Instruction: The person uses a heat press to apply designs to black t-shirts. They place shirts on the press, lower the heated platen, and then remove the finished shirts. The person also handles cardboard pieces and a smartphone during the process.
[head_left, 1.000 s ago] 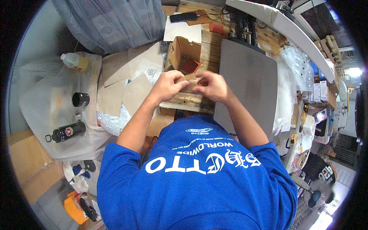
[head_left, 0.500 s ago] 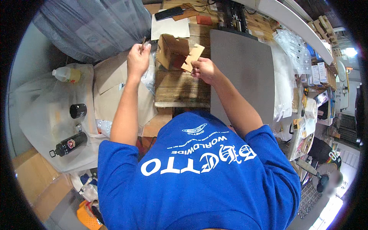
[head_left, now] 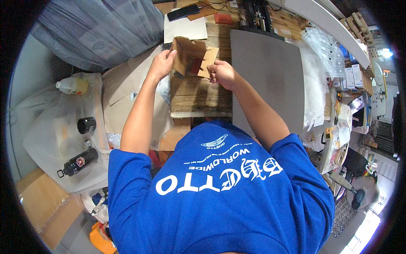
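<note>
A small brown corrugated cardboard box (head_left: pixel 191 56), open with its flaps loose, sits on the wooden plank surface (head_left: pixel 198 95) at upper centre of the frame. The left hand (head_left: pixel 160 64) grips its left wall, fingers curled over the edge; the right hand (head_left: pixel 223 74) pinches the right flap. It looks light, stiff yet creasable, so best held by walls and folds, not the thin flap tips

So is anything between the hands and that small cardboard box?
Nothing visible. The left hand already grips the small cardboard box at its left wall, and the right hand holds its open flap on the right.
</note>
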Available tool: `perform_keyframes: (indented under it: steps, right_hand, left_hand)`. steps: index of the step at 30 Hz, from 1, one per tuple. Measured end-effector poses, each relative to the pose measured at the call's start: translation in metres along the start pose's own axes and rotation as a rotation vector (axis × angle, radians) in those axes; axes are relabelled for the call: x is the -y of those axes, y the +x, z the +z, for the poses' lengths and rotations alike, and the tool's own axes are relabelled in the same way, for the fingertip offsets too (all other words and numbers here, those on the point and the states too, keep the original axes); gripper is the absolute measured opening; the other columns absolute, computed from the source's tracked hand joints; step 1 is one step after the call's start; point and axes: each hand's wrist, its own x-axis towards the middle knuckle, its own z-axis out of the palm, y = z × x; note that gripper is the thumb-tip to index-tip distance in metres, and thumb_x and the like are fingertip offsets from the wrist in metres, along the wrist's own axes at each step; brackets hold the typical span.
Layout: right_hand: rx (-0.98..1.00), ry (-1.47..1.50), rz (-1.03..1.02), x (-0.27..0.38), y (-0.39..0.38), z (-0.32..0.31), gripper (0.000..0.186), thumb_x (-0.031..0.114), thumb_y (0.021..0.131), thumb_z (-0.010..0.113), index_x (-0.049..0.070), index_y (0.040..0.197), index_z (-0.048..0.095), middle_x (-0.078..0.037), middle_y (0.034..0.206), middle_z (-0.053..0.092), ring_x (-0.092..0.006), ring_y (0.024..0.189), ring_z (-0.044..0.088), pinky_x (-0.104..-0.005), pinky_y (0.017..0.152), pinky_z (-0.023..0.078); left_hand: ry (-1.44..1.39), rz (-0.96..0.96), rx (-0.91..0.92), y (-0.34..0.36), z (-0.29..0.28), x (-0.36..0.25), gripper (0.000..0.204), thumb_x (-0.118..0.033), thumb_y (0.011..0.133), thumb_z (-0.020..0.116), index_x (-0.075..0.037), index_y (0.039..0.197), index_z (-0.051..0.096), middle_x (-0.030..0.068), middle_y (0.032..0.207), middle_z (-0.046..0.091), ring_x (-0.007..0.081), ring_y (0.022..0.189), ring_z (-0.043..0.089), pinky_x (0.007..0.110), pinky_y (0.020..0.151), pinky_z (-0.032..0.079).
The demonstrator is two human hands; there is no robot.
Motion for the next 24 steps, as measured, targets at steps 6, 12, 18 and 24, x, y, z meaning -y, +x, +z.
perform_keyframes:
  steps: [6,12,18,24]
  right_hand:
    - [-0.054,-0.087,-0.005,-0.003,0.009,-0.002,0.012,0.012,0.099,0.053,0.003,0.103,0.06,-0.005,0.083,0.061,-0.0147,0.068,0.056,-0.0319,0.057,0.048]
    - [-0.016,-0.112,0.017,-0.012,0.015,0.019,0.014,0.013,0.103,0.052,0.004,0.106,0.06,-0.003,0.087,0.063,-0.01,0.069,0.056,-0.0281,0.065,0.051]
    - [-0.025,0.035,-0.002,-0.022,0.024,0.04,0.015,0.013,0.103,0.05,0.004,0.113,0.058,-0.006,0.091,0.066,-0.015,0.072,0.062,-0.0311,0.069,0.056]
    - [-0.037,0.128,-0.058,-0.025,0.029,0.042,0.017,0.014,0.106,0.046,0.003,0.115,0.056,-0.006,0.09,0.064,-0.0155,0.074,0.062,-0.0307,0.068,0.056]
  left_hand:
    - [-0.041,0.079,-0.051,-0.005,0.008,0.004,0.047,-0.043,0.101,0.051,0.002,0.109,0.065,0.0275,0.101,0.069,0.0421,0.097,0.067,0.044,0.084,0.051]
    - [0.093,0.178,-0.083,-0.006,0.01,-0.006,0.043,-0.037,0.102,0.048,0.003,0.102,0.062,0.0306,0.1,0.066,0.0487,0.099,0.063,0.05,0.084,0.05]
    - [0.235,0.122,-0.037,-0.009,0.008,-0.019,0.042,-0.034,0.101,0.048,0.006,0.103,0.062,0.0346,0.103,0.065,0.0498,0.103,0.062,0.054,0.089,0.049]
    - [0.195,0.085,-0.06,-0.01,0.016,-0.03,0.045,-0.033,0.098,0.053,0.011,0.1,0.064,0.0356,0.101,0.066,0.0491,0.102,0.064,0.052,0.09,0.051]
